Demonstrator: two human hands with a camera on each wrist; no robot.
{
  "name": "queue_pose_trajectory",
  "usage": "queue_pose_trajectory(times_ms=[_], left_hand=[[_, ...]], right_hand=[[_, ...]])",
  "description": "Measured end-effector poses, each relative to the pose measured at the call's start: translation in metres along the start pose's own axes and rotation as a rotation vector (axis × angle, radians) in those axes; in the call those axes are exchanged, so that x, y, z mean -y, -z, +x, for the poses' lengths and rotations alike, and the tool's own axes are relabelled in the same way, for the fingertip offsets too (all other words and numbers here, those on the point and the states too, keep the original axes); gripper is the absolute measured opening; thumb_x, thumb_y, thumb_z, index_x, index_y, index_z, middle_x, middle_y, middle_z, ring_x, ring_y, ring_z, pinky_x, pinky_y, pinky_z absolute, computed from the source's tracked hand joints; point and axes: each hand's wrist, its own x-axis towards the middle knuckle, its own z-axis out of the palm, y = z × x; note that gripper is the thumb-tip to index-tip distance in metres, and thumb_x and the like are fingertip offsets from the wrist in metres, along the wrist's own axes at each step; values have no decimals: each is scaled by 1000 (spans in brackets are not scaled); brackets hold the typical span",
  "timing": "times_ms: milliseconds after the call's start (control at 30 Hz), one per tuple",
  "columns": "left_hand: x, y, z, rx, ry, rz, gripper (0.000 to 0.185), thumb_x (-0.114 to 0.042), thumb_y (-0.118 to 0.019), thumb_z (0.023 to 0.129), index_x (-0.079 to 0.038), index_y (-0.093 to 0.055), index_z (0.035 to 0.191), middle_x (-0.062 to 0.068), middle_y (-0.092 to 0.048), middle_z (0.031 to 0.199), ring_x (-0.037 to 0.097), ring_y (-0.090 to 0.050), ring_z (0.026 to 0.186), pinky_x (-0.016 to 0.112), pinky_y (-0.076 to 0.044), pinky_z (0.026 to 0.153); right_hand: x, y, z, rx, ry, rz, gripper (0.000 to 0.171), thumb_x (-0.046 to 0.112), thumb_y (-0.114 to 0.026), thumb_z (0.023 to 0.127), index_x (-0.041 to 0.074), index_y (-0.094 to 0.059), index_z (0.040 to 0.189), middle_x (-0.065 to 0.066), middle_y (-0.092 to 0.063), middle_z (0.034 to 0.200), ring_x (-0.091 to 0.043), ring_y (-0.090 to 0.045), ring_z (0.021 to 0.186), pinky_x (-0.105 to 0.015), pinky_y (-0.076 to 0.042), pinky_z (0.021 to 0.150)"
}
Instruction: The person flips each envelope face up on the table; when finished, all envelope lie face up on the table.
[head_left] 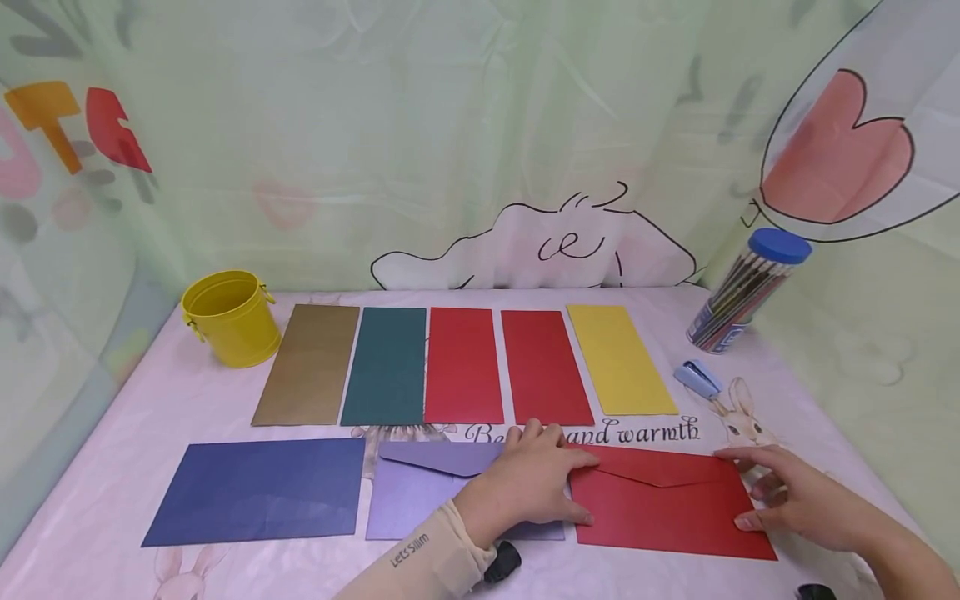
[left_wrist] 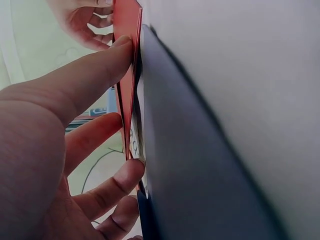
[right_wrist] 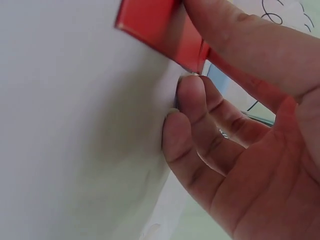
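Observation:
A red envelope [head_left: 667,508] with its flap down lies flat at the front right of the table. My left hand [head_left: 532,479] rests palm down across a lilac envelope [head_left: 420,500], its thumb [left_wrist: 100,70] pressing the left edge of the red envelope [left_wrist: 127,50]. My right hand [head_left: 787,496] is at the right edge: the index finger lies on the top right corner, the thumb touches the lower right edge, and the other fingers curl onto the cloth. In the right wrist view a finger of that hand [right_wrist: 225,130] covers the corner of the red envelope [right_wrist: 155,25].
A blue envelope [head_left: 262,492] lies front left. Behind runs a row of gold [head_left: 309,362], teal [head_left: 387,365], two red [head_left: 463,365] and yellow [head_left: 618,358] envelopes. A yellow bucket [head_left: 228,317] stands back left, a pencil tube [head_left: 742,300] and a small blue stapler [head_left: 697,379] back right.

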Motion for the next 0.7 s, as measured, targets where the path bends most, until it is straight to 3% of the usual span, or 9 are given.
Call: queue_pose_trajectory(times_ms=[300, 467, 567, 700], left_hand=[[-1, 1, 2, 7, -9, 9, 63, -58, -82, 75, -45, -64, 133, -8, -51, 110, 11, -38, 104, 34, -33, 85], [5, 8, -2, 21, -25, -16, 65, -59, -78, 79, -45, -59, 139, -9, -52, 112, 11, -39, 107, 35, -35, 87], [16, 18, -8, 7, -32, -58, 62, -57, -76, 83, -43, -58, 141, -7, -53, 115, 11, -41, 109, 35, -36, 88], [44, 36, -28, -39, -21, -166, 59, -50, -75, 87, -37, -58, 142, -4, -54, 119, 14, -43, 110, 37, -35, 88]], right_hand=[[5, 4, 5, 8, -75, -54, 87, 22, -91, 70, -3, -49, 142, -21, -52, 122, -26, -55, 98, -31, -57, 70], [14, 8, 7, 42, -108, -59, 91, 22, -90, 72, -5, -43, 145, -21, -52, 118, -26, -56, 98, -37, -59, 70], [27, 11, 11, 46, -126, -80, 92, 24, -89, 74, -6, -39, 146, -20, -52, 117, -27, -56, 97, -38, -59, 70], [55, 12, 24, 9, -81, -119, 90, 26, -90, 74, -4, -44, 145, -22, -53, 118, -29, -57, 98, -38, -58, 68]])
